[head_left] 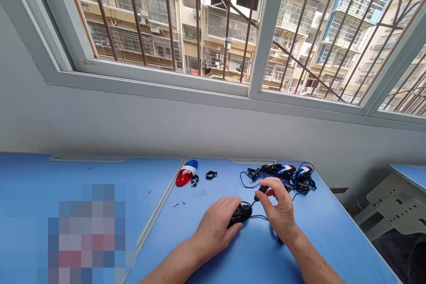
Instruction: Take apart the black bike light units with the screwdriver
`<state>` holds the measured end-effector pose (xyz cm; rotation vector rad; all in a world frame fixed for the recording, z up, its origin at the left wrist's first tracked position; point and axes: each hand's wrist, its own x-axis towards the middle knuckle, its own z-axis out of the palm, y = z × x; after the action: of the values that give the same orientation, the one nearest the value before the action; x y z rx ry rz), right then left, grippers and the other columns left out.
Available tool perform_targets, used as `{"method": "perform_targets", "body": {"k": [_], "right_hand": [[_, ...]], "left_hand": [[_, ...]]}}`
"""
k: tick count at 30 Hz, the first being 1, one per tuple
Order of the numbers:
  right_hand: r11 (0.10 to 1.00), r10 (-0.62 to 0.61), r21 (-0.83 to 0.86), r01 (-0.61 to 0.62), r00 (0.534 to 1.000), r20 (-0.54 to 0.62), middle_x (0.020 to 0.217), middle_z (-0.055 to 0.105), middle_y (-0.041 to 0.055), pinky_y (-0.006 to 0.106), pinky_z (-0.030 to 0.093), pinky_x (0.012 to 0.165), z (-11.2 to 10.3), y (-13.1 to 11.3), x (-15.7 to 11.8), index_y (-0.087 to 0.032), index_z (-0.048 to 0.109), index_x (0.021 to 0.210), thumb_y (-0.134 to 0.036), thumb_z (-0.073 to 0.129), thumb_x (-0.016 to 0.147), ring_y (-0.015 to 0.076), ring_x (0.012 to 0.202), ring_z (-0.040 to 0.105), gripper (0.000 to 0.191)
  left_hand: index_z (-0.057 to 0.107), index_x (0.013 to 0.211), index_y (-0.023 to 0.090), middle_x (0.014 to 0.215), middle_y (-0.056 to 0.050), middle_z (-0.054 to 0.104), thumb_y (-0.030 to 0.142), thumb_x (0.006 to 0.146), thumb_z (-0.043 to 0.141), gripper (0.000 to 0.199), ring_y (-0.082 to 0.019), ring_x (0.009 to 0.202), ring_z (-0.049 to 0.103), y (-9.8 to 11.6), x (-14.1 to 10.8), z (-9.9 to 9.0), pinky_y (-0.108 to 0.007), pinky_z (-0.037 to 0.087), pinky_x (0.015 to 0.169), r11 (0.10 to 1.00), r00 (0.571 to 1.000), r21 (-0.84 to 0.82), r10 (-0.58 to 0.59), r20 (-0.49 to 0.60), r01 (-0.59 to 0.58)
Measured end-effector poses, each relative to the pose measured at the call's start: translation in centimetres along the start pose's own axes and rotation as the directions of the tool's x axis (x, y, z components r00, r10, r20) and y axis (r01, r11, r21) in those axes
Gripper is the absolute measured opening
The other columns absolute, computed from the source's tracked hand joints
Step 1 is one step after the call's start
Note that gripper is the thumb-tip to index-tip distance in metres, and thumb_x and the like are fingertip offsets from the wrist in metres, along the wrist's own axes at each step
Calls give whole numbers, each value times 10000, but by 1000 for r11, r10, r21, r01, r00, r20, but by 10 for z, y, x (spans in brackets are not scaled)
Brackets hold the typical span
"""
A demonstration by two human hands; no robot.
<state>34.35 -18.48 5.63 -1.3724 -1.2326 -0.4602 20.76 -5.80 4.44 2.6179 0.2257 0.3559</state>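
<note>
My left hand is closed around a black oval housing and holds it down on the blue table. In my right hand a small screwdriver with a black handle is pinched between thumb and fingers. Its thin shaft slants down to the housing's right end; I cannot make out whether the tip sits in a screw. A black cable runs from the housing towards my right hand. Beneath that hand a dark rounded thing is mostly hidden.
A red, white and blue shell lies at the back left, near two black ring clamps. Small screws lie in front of them. Several cabled units are heaped at the back right. A wall with a barred window stands behind.
</note>
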Motion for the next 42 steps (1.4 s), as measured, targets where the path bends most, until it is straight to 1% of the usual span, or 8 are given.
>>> {"method": "perform_targets", "body": {"k": [6, 9, 14, 17, 26, 32, 37, 42], "right_hand": [[1000, -15, 20, 13, 995, 102, 1030, 705, 66, 289, 580, 633, 0, 1, -5, -256, 537, 1210, -125, 507, 914, 181, 886, 661, 325], [999, -34, 27, 31, 992, 118, 1030, 692, 67, 281, 577, 630, 1, -1, -5, -254, 524, 1209, -119, 486, 916, 178, 894, 648, 325], [999, -41, -13, 42, 998, 47, 971, 622, 51, 264, 551, 554, 1, -2, -1, -262, 559, 1139, -184, 591, 876, 171, 817, 610, 276], [999, -19, -29, 20, 1000, 11, 935, 606, 37, 255, 547, 537, 0, 0, -1, -260, 574, 1114, -167, 601, 871, 147, 743, 591, 262], [997, -83, 8, 83, 994, 69, 1032, 683, 64, 270, 571, 586, 2, 0, -3, -268, 524, 1255, -92, 517, 884, 170, 824, 651, 410], [997, -78, 5, 78, 994, 75, 1016, 655, 68, 262, 566, 571, 2, -1, -2, -261, 540, 1206, -133, 551, 879, 186, 874, 631, 351], [998, -61, -32, 61, 998, 5, 963, 606, 46, 250, 542, 536, 1, 0, -1, -268, 570, 1135, -150, 609, 863, 147, 755, 579, 299], [998, -61, 8, 61, 996, 66, 955, 645, 54, 263, 557, 562, -1, 0, 0, -259, 581, 1136, -120, 557, 883, 169, 827, 619, 289]], "left_hand": [[536, 1001, 217, 1058, -60, 657, 143, 740, 567, 274, -277, 942, 585, -1, 0, 1, -385, 465, 799, 1000, 1000, -7, 14, -12, -14], [535, 991, 212, 1039, -57, 655, 137, 741, 566, 264, -271, 923, 585, -1, 0, 2, -379, 462, 787, 1000, 1000, -5, 17, -18, -17], [530, 999, 213, 1042, -54, 654, 139, 751, 576, 263, -267, 922, 578, 0, -1, 0, -376, 455, 791, 1000, 1000, -7, 13, -5, -13], [528, 1009, 211, 1046, -55, 654, 131, 755, 579, 270, -266, 925, 574, 1, 0, -2, -375, 452, 792, 1000, 1000, 3, 7, 10, -7], [530, 991, 222, 1047, -49, 656, 130, 742, 592, 273, -260, 922, 580, -3, 0, 2, -359, 452, 787, 1000, 1000, 0, 0, -6, 0], [526, 980, 231, 1040, -47, 656, 143, 737, 578, 264, -259, 933, 590, -3, -1, 3, -343, 457, 777, 1000, 999, -16, 15, -35, -15], [529, 980, 221, 1039, -50, 654, 144, 741, 593, 259, -268, 946, 588, -1, -1, 2, -357, 451, 793, 1000, 1000, -18, -5, -20, 5], [535, 993, 225, 1046, -49, 659, 142, 747, 575, 263, -258, 927, 583, -1, 0, 1, -356, 451, 785, 1000, 1000, -17, 0, -19, 0]]}}
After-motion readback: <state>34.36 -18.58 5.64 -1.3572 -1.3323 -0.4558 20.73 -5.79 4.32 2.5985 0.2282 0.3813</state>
